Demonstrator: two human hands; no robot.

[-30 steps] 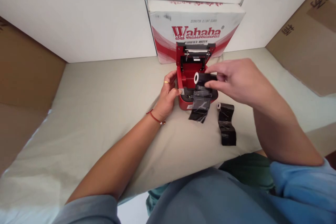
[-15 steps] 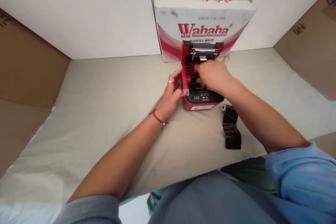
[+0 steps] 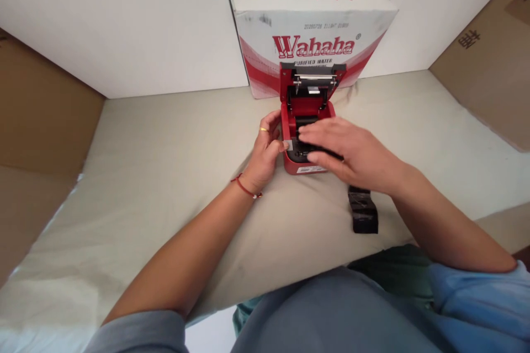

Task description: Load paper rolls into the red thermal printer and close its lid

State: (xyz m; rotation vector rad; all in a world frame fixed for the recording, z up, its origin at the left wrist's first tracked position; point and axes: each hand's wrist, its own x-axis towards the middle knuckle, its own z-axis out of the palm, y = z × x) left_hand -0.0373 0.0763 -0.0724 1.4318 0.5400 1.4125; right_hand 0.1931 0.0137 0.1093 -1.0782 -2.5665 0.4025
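Note:
A small red and black label printer (image 3: 304, 166) stands on the cloth with its lid (image 3: 313, 71) tipped up and back. Inside its red bay lies a black roll (image 3: 306, 121), partly covered by my right hand. My left hand (image 3: 267, 146) grips the printer's left side, the thumb resting by a pale tab (image 3: 289, 145) on the front left corner and the fingers along the wall. Over the printer's right front hovers my right hand (image 3: 345, 149), slightly blurred, fingers stretched out and thumb apart, with nothing seen in it.
A crumpled black strip (image 3: 363, 212) lies on the pale cloth (image 3: 186, 138), near its front edge. Behind the printer stands a white and red Wahaha carton (image 3: 314, 27). White boxes (image 3: 165, 22) line the back, with brown cartons (image 3: 488, 66) at both sides.
My right hand has come out of the printer's bay and moved toward me and right, its fingers now extended. More of the bay shows. The left hand keeps its hold.

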